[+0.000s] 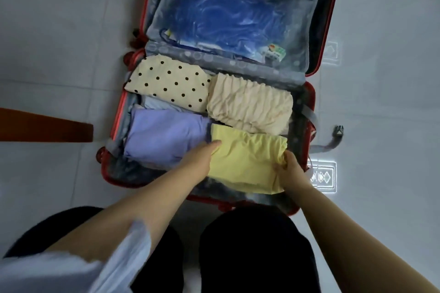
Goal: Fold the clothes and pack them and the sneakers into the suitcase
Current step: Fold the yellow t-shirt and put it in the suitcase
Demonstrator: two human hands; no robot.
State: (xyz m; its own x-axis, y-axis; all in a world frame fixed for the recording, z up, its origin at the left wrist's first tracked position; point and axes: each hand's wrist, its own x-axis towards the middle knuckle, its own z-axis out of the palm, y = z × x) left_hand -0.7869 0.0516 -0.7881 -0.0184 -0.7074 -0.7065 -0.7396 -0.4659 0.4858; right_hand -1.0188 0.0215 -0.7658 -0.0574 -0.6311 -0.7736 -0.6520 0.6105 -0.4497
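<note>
**Yellow garment in suitcase, both grips on it**

The red suitcase (118, 114) lies open on the tiled floor (47, 31). Its near half holds four folded pieces: polka-dot (166, 81), cream ribbed (250, 104), lavender (162, 133) and yellow garment (247, 162). The yellow garment is at the near right.

The right grip (289, 166) is clamped on its right edge. The left grip (202, 157) is at its left edge with most fingers hidden, so I cannot tell whether it is clamped or apart.

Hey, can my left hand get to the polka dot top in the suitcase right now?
Probably yes. The left hand rests on the edge of the yellow garment, gripping nothing, and the polka dot top lies uncovered just beyond the purple garment, with nothing over it.
</note>
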